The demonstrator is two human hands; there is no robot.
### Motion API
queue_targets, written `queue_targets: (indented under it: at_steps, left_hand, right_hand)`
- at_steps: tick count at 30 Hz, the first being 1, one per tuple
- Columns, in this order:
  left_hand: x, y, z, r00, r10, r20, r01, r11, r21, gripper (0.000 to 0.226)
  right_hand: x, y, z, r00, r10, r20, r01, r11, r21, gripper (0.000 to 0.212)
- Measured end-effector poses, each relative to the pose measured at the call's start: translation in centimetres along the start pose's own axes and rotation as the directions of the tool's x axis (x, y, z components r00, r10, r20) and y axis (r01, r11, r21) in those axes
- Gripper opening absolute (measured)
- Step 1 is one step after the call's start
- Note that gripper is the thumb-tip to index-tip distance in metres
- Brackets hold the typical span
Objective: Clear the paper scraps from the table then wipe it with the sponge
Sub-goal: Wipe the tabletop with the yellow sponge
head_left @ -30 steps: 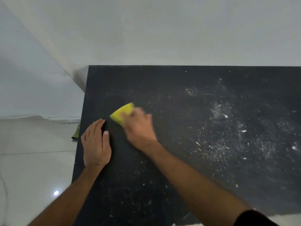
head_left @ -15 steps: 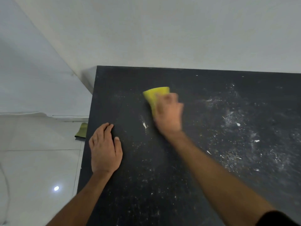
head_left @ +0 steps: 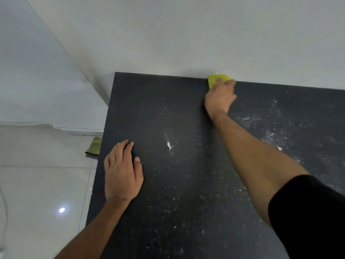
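Sponge (head_left: 217, 79), yellow, sits at the far edge of the table (head_left: 158, 101), upper centre-right of the frame, right against the white wall (head_left: 186, 34). The right hand (head_left: 219, 99) is closed over it, fingers curled on top and pressing it down, so only its upper left corner shows. A second ago this sponge was near the left hand in the middle left of the frame; half a second ago it was halfway up the dark surface; now it has reached the back edge. That reads as one long outward stroke finished, and the strip beneath the right arm looks a little less dusty than the rest.

The left hand (head_left: 121, 174) lies flat and open on the table at lower left, holding nothing, in much the same spot as before.

White specks and powder (head_left: 261, 124) are spread thickly across the right side of the frame, and one larger white scrap (head_left: 169, 145) lies in the centre, so wiping seems far from done. A green cloth (head_left: 94, 146) lies on the tiled floor (head_left: 37, 184) at left. No brand, label or writing is visible anywhere.
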State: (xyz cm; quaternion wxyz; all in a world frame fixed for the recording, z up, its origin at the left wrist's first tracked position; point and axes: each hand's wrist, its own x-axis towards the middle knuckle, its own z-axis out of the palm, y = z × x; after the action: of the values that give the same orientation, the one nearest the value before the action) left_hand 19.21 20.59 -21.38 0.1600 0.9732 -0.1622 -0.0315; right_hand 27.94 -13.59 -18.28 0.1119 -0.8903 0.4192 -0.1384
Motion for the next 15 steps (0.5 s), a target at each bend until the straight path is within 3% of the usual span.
queue_targets:
  at_steps: [2, 3, 5, 6, 7, 8, 12, 15]
  left_hand:
    - [0.0, 0.1, 0.0, 1.0, 0.018, 0.024, -0.018, 1.0, 0.011, 0.054]
    - [-0.1, 0.1, 0.0, 0.999, 0.027, 0.028, -0.027, 0.999, 0.018, 0.055]
    - [-0.1, 0.0, 0.1, 0.999, 0.041, 0.032, -0.042, 0.999, 0.029, 0.056]
    - [-0.1, -0.1, 0.1, 0.998, 0.049, 0.033, -0.05, 0.998, 0.03, 0.057]
    - [-0.1, -0.1, 0.1, 0.997, 0.063, 0.034, -0.064, 0.997, 0.033, 0.058]
    - [-0.1, -0.2, 0.2, 0.996, 0.084, 0.037, -0.086, 0.996, 0.036, 0.059]
    - [-0.1, -0.3, 0.2, 0.984, 0.166, 0.068, -0.171, 0.982, 0.075, 0.061]
    - [0.0, -0.1, -0.1, 0.985, 0.153, 0.085, -0.16, 0.984, 0.083, 0.063]
  right_hand:
    - [-1.9, -4.0, 0.5, 0.964, -0.265, 0.017, 0.263, 0.962, 0.067, 0.039]
    - [-3.6, -6.9, 1.2, 0.902, -0.43, 0.046, 0.424, 0.9, 0.105, 0.042]
    - [-7.7, -12.3, 3.0, 0.699, -0.692, 0.18, 0.687, 0.72, 0.101, 0.044]
    - [-9.2, -14.0, 3.8, 0.612, -0.749, 0.255, 0.758, 0.647, 0.081, 0.045]
    - [-9.7, -14.7, 4.3, 0.584, -0.758, 0.289, 0.781, 0.622, 0.053, 0.046]
    - [-8.9, -14.4, 4.8, 0.609, -0.74, 0.287, 0.77, 0.638, 0.01, 0.047]
    - [-2.3, -7.8, 4.3, 0.858, -0.477, 0.192, 0.503, 0.857, -0.115, 0.049]
    - [0.7, -0.6, 2.4, 0.93, -0.33, 0.162, 0.355, 0.921, -0.162, 0.046]
